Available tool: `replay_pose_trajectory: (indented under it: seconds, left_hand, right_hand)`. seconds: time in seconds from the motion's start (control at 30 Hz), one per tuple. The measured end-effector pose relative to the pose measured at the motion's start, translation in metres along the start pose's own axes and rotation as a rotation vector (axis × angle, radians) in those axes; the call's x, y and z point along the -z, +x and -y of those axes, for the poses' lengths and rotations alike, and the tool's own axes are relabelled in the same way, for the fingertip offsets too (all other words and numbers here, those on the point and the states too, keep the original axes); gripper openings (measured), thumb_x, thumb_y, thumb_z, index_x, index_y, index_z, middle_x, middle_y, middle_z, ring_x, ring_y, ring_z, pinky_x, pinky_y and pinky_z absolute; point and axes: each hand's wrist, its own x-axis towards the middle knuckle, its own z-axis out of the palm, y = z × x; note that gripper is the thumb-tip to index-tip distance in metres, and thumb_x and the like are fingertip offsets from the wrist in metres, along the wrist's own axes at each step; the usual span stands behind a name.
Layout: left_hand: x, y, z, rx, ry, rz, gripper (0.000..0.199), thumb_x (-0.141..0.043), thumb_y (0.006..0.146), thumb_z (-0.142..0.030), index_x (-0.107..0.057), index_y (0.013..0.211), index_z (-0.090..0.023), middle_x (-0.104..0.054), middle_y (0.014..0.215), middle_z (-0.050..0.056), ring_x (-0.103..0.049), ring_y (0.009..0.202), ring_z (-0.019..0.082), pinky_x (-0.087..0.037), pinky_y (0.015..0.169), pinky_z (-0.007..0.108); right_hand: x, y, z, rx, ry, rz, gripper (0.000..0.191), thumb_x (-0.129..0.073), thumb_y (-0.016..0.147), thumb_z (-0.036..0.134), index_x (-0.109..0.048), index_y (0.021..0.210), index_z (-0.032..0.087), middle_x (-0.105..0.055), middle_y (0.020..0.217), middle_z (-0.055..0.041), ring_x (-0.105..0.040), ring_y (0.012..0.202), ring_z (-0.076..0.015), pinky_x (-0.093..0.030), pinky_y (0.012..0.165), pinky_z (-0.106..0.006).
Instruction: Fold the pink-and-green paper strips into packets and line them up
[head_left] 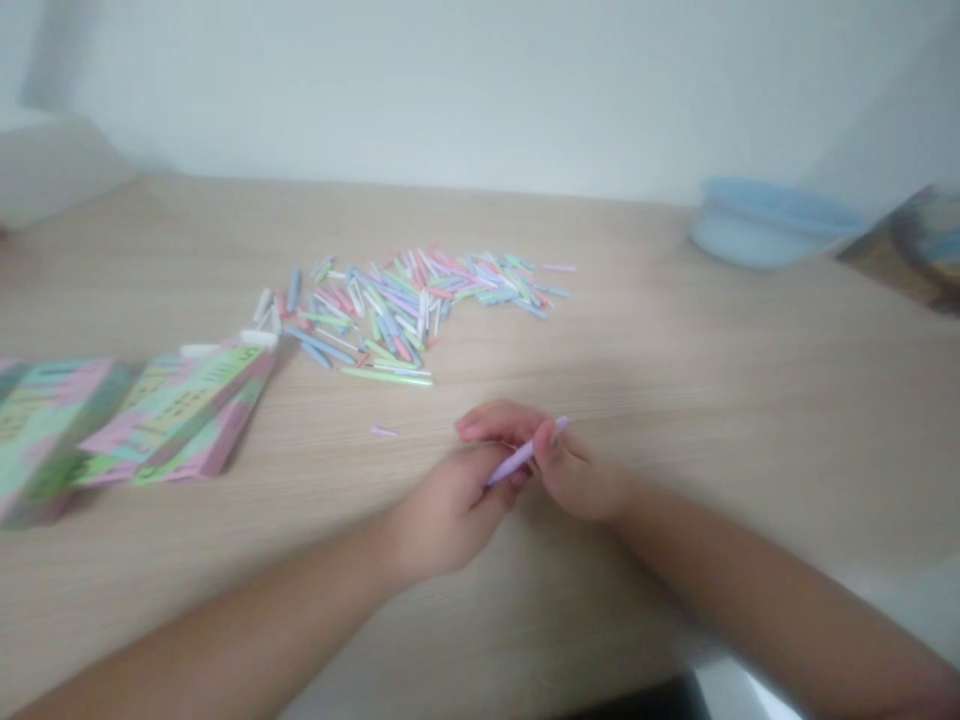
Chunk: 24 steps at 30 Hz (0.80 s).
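Note:
A slim purple pen lies slantwise between my two hands at the middle of the table. Its lower left end is gripped by my left hand, whose fingers wrap round it. My right hand pinches the upper right part, thumb against the barrel. A short purple piece lies on the wood just left of my hands. Beyond them spreads a loose heap of pastel pen parts in blue, green, pink, white and purple.
Patterned pastel boxes lie at the left, beside the heap. A light blue bowl stands at the back right, near a dark, blurred printed object. A white object is at the back left of the wooden table.

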Motion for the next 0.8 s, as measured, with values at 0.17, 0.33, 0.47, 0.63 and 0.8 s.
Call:
replay_pose_trajectory:
  seconds: [0.17,0.33,0.47,0.63,0.8]
  left_hand:
    - [0.010,0.003,0.007,-0.126,0.114,-0.077,0.027,-0.056,0.099,-0.025,-0.065,0.124,-0.022,-0.072,0.115,0.005,-0.067,0.101,0.020,-0.052,0.090,0.032]
    - [0.017,0.001,0.008,-0.108,0.206,-0.154,0.023,-0.052,0.103,-0.031,-0.069,0.116,-0.022,-0.075,0.106,0.004,-0.069,0.095,0.018,-0.052,0.086,0.030]
    - [0.029,0.006,0.009,-0.134,0.335,-0.128,0.025,-0.051,0.103,-0.033,-0.071,0.113,-0.023,-0.076,0.104,0.004,-0.069,0.093,0.018,-0.051,0.084,0.030]
    - [0.036,0.011,0.016,-0.068,0.359,-0.120,0.029,-0.049,0.104,-0.039,-0.073,0.113,-0.024,-0.077,0.102,0.003,-0.070,0.089,0.018,-0.051,0.080,0.029]
    - [0.035,0.010,0.020,-0.057,0.345,-0.106,0.029,-0.050,0.104,-0.041,-0.069,0.119,-0.026,-0.076,0.111,0.003,-0.070,0.099,0.019,-0.051,0.086,0.030]
  right_hand:
    - [0.011,0.002,0.001,0.056,-0.027,0.064,0.051,-0.031,0.108,0.057,-0.063,0.138,0.030,-0.060,0.146,-0.0060,-0.051,0.140,-0.0247,-0.037,0.120,-0.043]
    - [0.010,-0.001,-0.004,-0.011,-0.145,0.064,0.052,-0.027,0.110,0.054,-0.049,0.150,0.030,-0.054,0.153,-0.0056,-0.046,0.143,-0.0206,-0.036,0.121,-0.038]
    - [0.027,-0.002,-0.005,0.135,-0.554,-0.035,0.066,-0.061,0.098,0.054,-0.039,0.155,0.027,-0.057,0.140,-0.0123,-0.061,0.119,-0.0243,-0.053,0.099,-0.040]
    - [0.048,0.000,-0.001,0.355,-1.146,0.114,0.021,-0.049,0.107,0.027,-0.068,0.110,0.020,-0.069,0.101,-0.0071,-0.063,0.090,-0.0197,-0.050,0.079,-0.033]
    - [0.043,0.005,0.010,0.174,-1.266,0.218,0.033,-0.044,0.109,0.036,-0.069,0.102,0.016,-0.072,0.095,-0.0082,-0.063,0.085,-0.0210,-0.043,0.073,-0.033]
